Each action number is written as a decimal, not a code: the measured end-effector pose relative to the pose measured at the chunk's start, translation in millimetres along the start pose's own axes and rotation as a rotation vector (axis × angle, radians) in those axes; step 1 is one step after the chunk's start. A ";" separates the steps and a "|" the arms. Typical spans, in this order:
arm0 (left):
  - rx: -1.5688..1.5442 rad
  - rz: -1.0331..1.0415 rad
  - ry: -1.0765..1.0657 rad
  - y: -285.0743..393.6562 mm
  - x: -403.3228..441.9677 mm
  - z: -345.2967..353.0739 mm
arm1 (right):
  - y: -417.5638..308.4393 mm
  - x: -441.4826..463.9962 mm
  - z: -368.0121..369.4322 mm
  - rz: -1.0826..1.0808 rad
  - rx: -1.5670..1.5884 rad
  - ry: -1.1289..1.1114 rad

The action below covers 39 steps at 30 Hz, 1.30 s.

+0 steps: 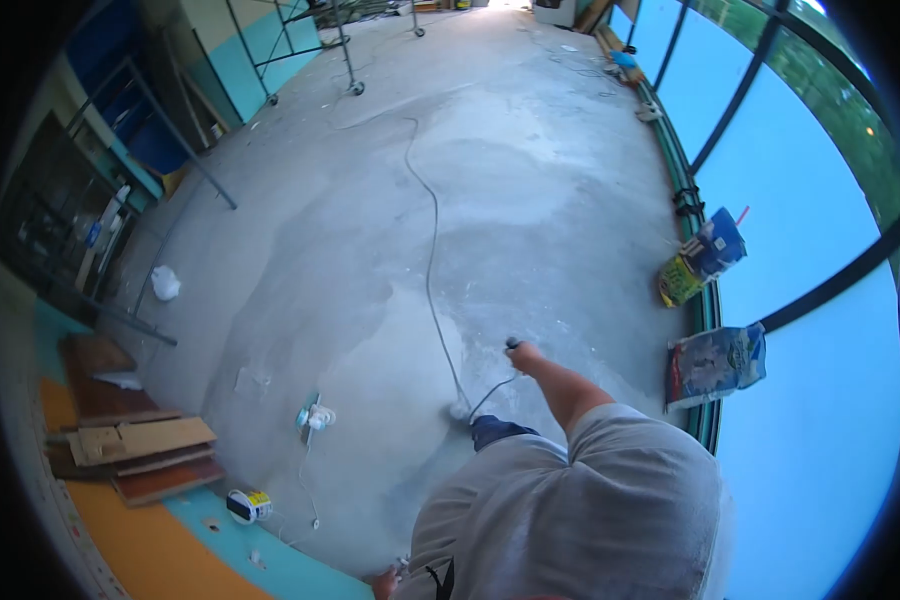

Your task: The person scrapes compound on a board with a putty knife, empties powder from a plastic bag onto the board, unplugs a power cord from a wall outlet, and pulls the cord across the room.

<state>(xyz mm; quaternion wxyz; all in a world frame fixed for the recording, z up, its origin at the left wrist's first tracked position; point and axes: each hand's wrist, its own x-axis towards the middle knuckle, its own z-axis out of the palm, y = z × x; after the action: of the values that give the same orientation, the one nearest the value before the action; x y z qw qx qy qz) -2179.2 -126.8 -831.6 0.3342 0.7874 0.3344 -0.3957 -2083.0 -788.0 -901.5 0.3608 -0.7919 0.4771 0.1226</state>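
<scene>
My right hand (527,355) reaches forward over the floor, fingers wrapped round a small dark object (513,343) with a rounded end; its exact kind is unclear. A grey cable (434,220) runs from far up the floor down to near my leg, and a shorter cable length (490,393) curves up towards that hand. At the bottom edge, my left hand (385,583) shows only in part, its fingers mostly out of sight. To the left of the cable lies a teal-and-white corded device (316,414), its white cord (305,480) trailing towards me.
Wooden boards (145,440) and a small tub (249,506) lie at the left. Two printed bags (715,365) (705,255) stand along the window wall. A wheeled scaffold (350,60) stands far left, with a white plastic bag (165,282) nearer.
</scene>
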 end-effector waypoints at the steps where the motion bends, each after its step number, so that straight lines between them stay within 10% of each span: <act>1: 0.038 0.005 -0.007 3.2 8.0 -12.0 | 36.2 -12.6 -15.3 -0.063 -0.165 0.136; 8: 0.272 0.150 -0.055 105.3 62.2 -18.7 | 231.6 -88.6 -79.0 0.395 0.105 0.304; 16: 0.400 0.449 -0.126 318.9 48.8 142.9 | 358.6 -75.3 -126.7 0.711 0.617 0.315; 28: 0.903 0.809 -0.169 509.6 36.8 305.5 | 362.0 21.4 -276.3 0.649 0.947 0.560; 34: 0.915 0.317 -0.149 578.2 73.3 320.2 | 331.7 96.4 -324.2 0.569 0.997 0.691; 39: 0.880 0.235 -0.176 678.3 119.9 339.2 | 350.8 188.3 -317.7 0.947 0.936 0.825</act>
<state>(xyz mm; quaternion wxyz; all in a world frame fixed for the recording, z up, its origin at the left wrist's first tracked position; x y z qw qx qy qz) -1722.6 -738.7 -912.7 0.0379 0.8504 0.0136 -0.5247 -2329.9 -1232.1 -936.8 0.3599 -0.2509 0.8618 -0.2546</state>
